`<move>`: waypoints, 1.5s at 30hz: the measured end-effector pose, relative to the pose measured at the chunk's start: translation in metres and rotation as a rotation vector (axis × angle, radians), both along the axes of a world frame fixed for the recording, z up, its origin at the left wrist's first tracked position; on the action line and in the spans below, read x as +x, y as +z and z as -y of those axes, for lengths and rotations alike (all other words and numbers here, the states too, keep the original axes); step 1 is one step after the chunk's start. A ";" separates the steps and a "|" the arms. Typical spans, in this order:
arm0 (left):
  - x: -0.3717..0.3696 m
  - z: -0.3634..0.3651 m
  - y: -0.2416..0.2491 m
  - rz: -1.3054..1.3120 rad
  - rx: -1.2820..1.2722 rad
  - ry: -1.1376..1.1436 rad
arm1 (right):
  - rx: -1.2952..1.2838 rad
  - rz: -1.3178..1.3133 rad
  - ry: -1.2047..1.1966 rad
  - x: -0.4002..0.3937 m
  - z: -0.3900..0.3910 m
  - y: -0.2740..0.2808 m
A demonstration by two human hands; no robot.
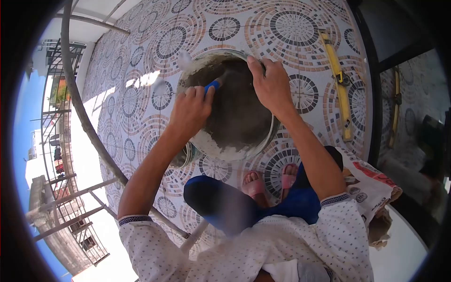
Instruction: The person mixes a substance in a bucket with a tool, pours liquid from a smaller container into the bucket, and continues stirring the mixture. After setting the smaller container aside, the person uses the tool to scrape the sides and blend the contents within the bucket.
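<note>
A round bucket (270, 136) with a mortar-smeared rim stands on the tiled floor in front of my feet. Wet grey mortar (235, 110) lies inside it. My left hand (192, 108), over the bucket's left side, is closed around the blue handle of what looks like a trowel (212, 86). The tool's far end is sunk in the mortar or blurred, so its blade cannot be made out. At the far right of the rim, my right hand (271, 84) grips the bucket's edge, fingers bent over it.
A smaller container (184, 157) stands against the bucket's near left side. A yellow spirit level (338, 84) lies on the floor at right, beside a dark glass door (411, 94). A printed sack (371, 183) is near my right elbow. A long pole (77, 98) and railings run along the left.
</note>
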State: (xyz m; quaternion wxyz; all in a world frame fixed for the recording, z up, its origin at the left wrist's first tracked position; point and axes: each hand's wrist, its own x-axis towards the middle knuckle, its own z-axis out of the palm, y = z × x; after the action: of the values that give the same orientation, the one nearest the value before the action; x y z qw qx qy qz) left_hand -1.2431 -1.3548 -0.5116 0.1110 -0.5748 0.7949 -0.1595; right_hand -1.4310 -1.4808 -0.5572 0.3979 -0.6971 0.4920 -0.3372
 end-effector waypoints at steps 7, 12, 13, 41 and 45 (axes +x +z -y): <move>-0.016 -0.035 -0.023 0.137 0.248 0.263 | 0.010 0.082 0.058 0.005 -0.012 0.007; -0.034 -0.055 -0.031 -0.049 0.391 0.398 | 0.064 0.104 0.081 0.008 -0.020 0.007; -0.037 -0.056 -0.034 -0.091 0.406 0.426 | 0.045 0.126 0.074 0.007 -0.021 0.006; -0.071 -0.090 -0.012 -1.589 0.680 1.059 | 0.128 0.122 0.200 -0.031 0.011 -0.005; -0.084 -0.085 -0.024 -1.310 0.449 0.697 | 0.126 0.083 0.146 -0.038 0.024 -0.007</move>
State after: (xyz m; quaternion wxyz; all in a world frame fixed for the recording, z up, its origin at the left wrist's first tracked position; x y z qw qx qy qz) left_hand -1.3274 -1.2702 -0.5358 -0.2241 -0.7325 0.4852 0.4217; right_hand -1.4685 -1.5050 -0.5639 0.4847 -0.6900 0.4433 -0.3042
